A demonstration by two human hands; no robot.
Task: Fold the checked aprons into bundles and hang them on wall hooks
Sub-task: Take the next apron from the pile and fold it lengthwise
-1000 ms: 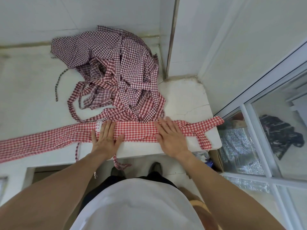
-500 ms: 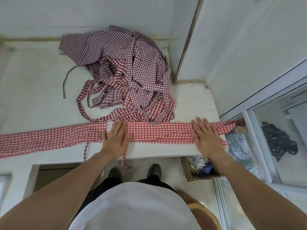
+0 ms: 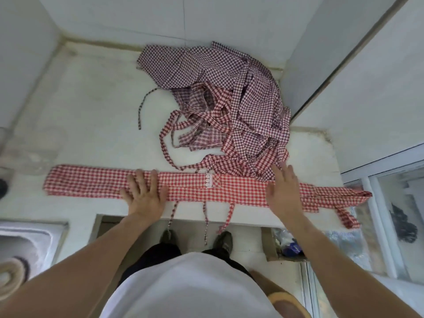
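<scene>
where the steel sink sits at your near left, the white counter runs rightward. your left hand lies flat, fingers spread, on the folded red checked apron, a long strip along the near edge. your right hand rests flat and wide further right on it. just beyond, the pile of checked aprons touches the strip.

Bare counter lies open ahead of the left hand; 1 heap of aprons blocks just beyond the right hand.
</scene>
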